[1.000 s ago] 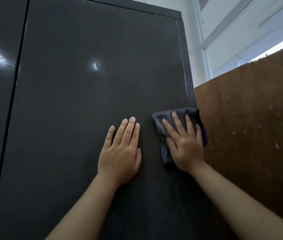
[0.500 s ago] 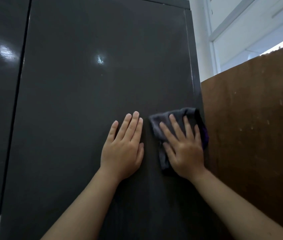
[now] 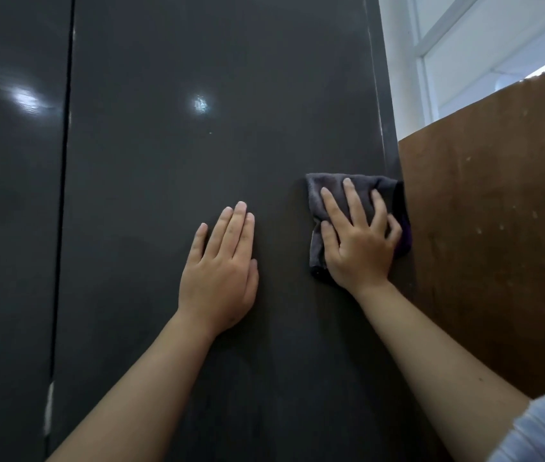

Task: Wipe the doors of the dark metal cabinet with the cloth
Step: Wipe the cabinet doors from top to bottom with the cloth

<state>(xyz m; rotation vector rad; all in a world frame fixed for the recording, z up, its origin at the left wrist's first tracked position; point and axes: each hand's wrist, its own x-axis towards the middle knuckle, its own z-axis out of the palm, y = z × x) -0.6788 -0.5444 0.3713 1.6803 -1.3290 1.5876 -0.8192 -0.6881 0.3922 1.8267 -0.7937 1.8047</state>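
Note:
The dark metal cabinet fills most of the view, with its right door (image 3: 198,161) in front of me and its left door (image 3: 11,195) beyond a vertical gap. My right hand (image 3: 357,241) presses a folded grey cloth (image 3: 361,186) flat against the right door near its right edge, fingers spread and straight. My left hand (image 3: 223,271) rests flat on the same door, to the left of the cloth, fingers together and straight.
A brown wooden board (image 3: 497,245) stands right beside the cabinet's right edge, close to the cloth. Above it are a white wall and a window frame (image 3: 464,45).
Both hands and the cloth sit lower and further right in the view than a second ago, and the cabinet's top edge has left the frame. The right hand has slid the cloth slightly right.

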